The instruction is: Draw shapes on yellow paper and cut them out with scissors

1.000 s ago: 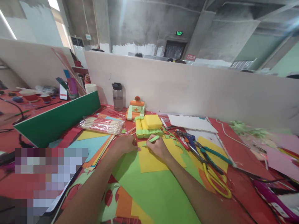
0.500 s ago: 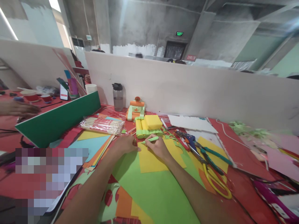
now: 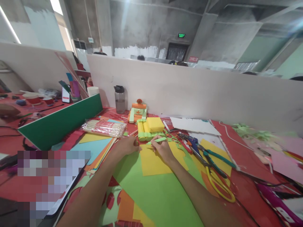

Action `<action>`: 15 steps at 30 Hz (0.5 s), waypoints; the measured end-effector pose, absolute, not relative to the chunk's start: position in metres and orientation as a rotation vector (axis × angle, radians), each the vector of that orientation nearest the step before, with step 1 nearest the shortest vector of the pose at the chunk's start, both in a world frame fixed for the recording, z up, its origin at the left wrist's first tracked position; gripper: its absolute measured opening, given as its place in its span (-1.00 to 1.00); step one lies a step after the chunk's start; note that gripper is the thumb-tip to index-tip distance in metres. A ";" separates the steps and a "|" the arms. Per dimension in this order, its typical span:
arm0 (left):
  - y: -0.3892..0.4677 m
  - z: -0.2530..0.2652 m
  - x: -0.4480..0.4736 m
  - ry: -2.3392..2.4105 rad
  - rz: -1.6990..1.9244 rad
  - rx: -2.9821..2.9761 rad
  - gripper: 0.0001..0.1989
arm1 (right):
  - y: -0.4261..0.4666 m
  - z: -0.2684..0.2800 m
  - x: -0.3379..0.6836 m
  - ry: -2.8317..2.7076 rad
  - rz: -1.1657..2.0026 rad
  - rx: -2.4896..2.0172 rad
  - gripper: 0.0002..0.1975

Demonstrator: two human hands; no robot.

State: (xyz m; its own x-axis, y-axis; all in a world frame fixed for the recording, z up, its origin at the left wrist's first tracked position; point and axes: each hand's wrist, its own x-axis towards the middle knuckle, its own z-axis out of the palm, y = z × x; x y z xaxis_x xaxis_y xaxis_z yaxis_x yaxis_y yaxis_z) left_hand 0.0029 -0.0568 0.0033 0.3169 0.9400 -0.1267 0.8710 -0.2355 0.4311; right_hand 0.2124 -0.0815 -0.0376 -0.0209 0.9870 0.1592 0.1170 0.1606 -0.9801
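Observation:
My right hand [image 3: 161,147] grips a light green pen [image 3: 161,139], its tip low over the top edge of a yellow paper sheet [image 3: 156,164]. At that sheet's upper left corner, my left hand [image 3: 129,146] has its fingers curled, with the thumb side against the paper; part of its grip is hidden. A larger green sheet [image 3: 151,192] lies underneath. Just beyond my hands sits a model of yellow paper rolls [image 3: 143,128] with a yellow block [image 3: 155,124] on it. Behind that stands an orange and light green paper model [image 3: 138,112].
Scissors with yellow handles [image 3: 219,186] and green-handled pliers [image 3: 216,159] lie to the right. A dark-lidded bottle [image 3: 120,101] stands by the white partition [image 3: 189,88]. Packaged sticks [image 3: 104,127] and a green board [image 3: 63,121] are left. A co-worker's hand [image 3: 9,110] shows far left.
The pen in my right hand has shifted slightly right along the sheet's top edge. My left hand stays nearly in place. The co-worker's hand has drawn back to the left.

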 end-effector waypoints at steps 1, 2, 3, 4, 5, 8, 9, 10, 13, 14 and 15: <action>-0.054 0.002 0.002 1.587 0.324 2.142 -0.75 | -0.081 -0.037 0.212 -1.354 1.037 -1.146 -0.83; -0.051 0.001 0.001 1.548 0.458 2.106 -0.78 | -0.081 -0.036 0.212 -1.333 1.034 -1.124 -0.82; -0.048 -0.001 0.001 1.486 0.616 2.063 -0.79 | -0.080 -0.034 0.212 -1.312 1.027 -1.106 -0.81; -0.045 -0.004 0.000 1.392 0.784 2.008 -0.81 | -0.080 -0.032 0.212 -1.291 1.018 -1.091 -0.80; -0.042 -0.006 0.000 1.285 0.930 1.938 -0.83 | -0.080 -0.030 0.212 -1.272 1.004 -1.078 -0.79; -0.038 -0.008 0.001 1.031 1.109 1.782 -0.76 | -0.082 -0.019 0.216 -1.239 0.951 -1.037 -0.78; -0.039 -0.007 0.002 0.969 1.108 1.760 -0.69 | -0.084 -0.016 0.219 -1.239 0.936 -1.019 -0.79; -0.041 -0.005 0.003 0.912 1.091 1.751 -0.62 | -0.085 -0.012 0.222 -1.242 0.928 -0.996 -0.79; -0.050 0.001 0.008 0.740 0.981 1.768 -0.45 | -0.089 -0.005 0.230 -1.218 0.965 -0.920 -0.80; -0.053 0.003 0.009 0.681 0.938 1.772 -0.40 | -0.089 -0.004 0.233 -1.206 0.989 -0.900 -0.80; -0.055 0.004 0.011 0.629 0.905 1.772 -0.35 | -0.090 -0.004 0.235 -1.200 1.014 -0.885 -0.79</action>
